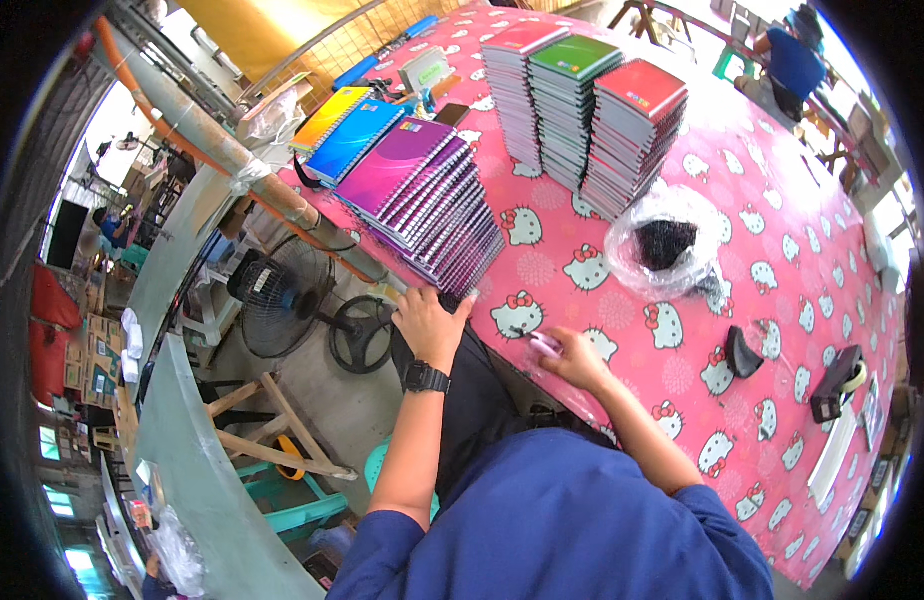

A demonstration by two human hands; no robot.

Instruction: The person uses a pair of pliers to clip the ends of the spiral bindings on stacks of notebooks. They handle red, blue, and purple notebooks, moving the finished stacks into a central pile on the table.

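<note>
A leaning stack of purple spiral notebooks (397,180) lies along the table's left edge, coils facing right. My left hand (429,322), with a black watch on the wrist, is at the near end of this stack. Its thumb and fingers close round something dark there, which I cannot make out. To the right, over the table, my right hand (580,360) is closed on a small hand tool with a pale purple handle (545,344). The tool's dark tip points left, apart from the notebooks; its exact kind is unclear.
Tall stacks of red notebooks (637,90) and green notebooks (572,58) stand farther back. A clear plastic bag with black contents (665,245) sits right of them, before a tape dispenser (837,385). Left of the table are a fan (282,300) and an orange-wrapped post (297,205).
</note>
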